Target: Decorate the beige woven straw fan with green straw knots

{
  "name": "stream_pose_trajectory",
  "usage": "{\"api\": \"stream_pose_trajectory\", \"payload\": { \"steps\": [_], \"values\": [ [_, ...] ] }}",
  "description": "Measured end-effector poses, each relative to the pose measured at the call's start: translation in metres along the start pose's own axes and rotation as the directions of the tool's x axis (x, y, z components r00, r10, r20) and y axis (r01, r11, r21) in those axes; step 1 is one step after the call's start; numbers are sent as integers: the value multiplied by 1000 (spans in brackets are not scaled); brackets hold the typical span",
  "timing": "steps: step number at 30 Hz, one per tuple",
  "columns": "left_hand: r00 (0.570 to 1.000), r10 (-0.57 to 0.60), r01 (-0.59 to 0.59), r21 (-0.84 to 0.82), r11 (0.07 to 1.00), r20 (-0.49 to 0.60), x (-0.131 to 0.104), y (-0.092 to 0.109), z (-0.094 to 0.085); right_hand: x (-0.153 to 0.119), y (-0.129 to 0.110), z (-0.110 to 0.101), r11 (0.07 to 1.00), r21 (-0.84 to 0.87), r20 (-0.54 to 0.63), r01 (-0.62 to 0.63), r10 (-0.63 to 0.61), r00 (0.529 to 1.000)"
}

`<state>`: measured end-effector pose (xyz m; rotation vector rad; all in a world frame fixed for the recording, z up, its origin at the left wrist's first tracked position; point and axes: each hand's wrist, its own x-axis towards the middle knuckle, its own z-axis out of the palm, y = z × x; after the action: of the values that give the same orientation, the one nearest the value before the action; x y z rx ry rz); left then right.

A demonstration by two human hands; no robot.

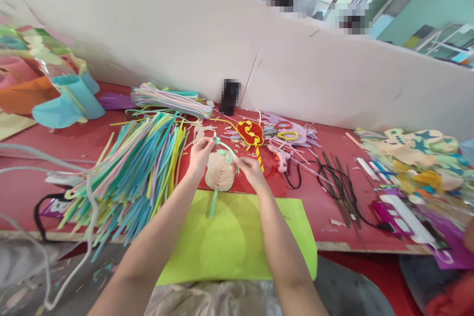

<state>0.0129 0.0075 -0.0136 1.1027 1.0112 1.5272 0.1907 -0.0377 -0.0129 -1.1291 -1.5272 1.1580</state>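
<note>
A pale green pipe cleaner [226, 144] arches between my two hands. My left hand [202, 152] pinches its left end, where a small twisted knot sticks up. On its right end, the fingers of my right hand [249, 170] are closed. Just below lies a fan-shaped piece [219, 174] with a beige woven face, a green rim and a green stem. Its upper edge is partly hidden by the fingers. Behind my right hand rests a red fan-shaped piece [249, 132] with yellow trim and a yellow stem.
A large heap of coloured pipe cleaners [137, 168] spreads on the left. A pink glue gun [282, 158] with a black cord lies right of my hands. Yellow-green cloth [237, 242] hangs over the table's front edge. Purple power strips [394, 217] sit farther right; a white partition [185, 34] stands behind.
</note>
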Motion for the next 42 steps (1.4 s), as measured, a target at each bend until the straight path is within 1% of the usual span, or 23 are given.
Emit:
{"api": "stream_pose_trajectory", "payload": {
  "steps": [2,4,5,7,8,10,11,13,16,18,20,21,23,25,27,29,31,34,36,39,41,42],
  "values": [
    [997,77,-74,143,987,-17,2,-5,0,0,0,-3,999,-14,13,-41,41,999],
    [992,123,-119,250,961,-2,2,-9,1,0,2,-4,994,-9,78,-105,106,991],
    [992,129,-127,279,952,12,2,-10,1,0,3,-4,991,-3,123,-136,136,983],
    [994,108,-112,291,950,31,2,-14,2,0,6,-4,984,-5,204,-177,174,964],
    [996,84,-89,274,958,30,2,-15,2,0,8,-4,983,-8,226,-185,182,957],
    [1000,14,-17,187,982,17,3,-19,1,0,9,-4,981,-2,207,-196,193,959],
    [999,-33,31,115,993,10,4,-21,1,1,10,-5,978,14,170,-208,202,964],
    [989,-147,148,-54,988,12,6,-24,-1,3,13,-7,969,63,55,-241,237,970],
    [944,-324,328,-271,905,60,7,-26,-3,9,18,-12,950,87,-122,-299,308,944],
    [915,-392,401,-345,849,99,6,-25,-2,12,23,-15,942,28,-206,-334,332,920],
    [904,-411,425,-331,842,116,4,-23,0,12,27,-16,934,-110,-311,-339,291,905],
    [909,-399,415,-290,862,116,3,-22,1,12,28,-17,923,-203,-380,-328,234,895],
    [941,-329,337,-156,928,78,1,-21,3,10,29,-17,866,-373,-496,-334,118,860],
    [970,-243,243,1,970,7,0,-21,3,9,30,-17,810,-466,-547,-355,51,835],
    [979,-193,199,106,974,-60,0,-25,1,8,31,-17,810,-488,-543,-325,10,840],
    [977,-188,200,123,972,-102,2,-31,-2,9,33,-18,845,-464,-519,-266,-15,855],
    [974,-190,204,106,973,-124,3,-37,-5,9,35,-19,879,-412,-488,-240,10,873],
    [967,-207,219,66,974,-145,6,-45,-8,8,36,-18,898,-356,-441,-258,82,894],
    [961,-238,245,31,969,-139,7,-47,-9,8,34,-15,891,-377,-417,-253,81,905],
    [955,-282,281,-26,959,-93,9,-45,-9,7,31,-9,871,-439,-391,-218,33,920],
    [954,-295,291,-59,955,-62,8,-42,-8,8,30,-7,878,-435,-387,-198,17,922],
    [953,-298,294,-65,953,-52,8,-41,-7,8,30,-6,894,-407,-384,-187,19,923]
  ]
}}
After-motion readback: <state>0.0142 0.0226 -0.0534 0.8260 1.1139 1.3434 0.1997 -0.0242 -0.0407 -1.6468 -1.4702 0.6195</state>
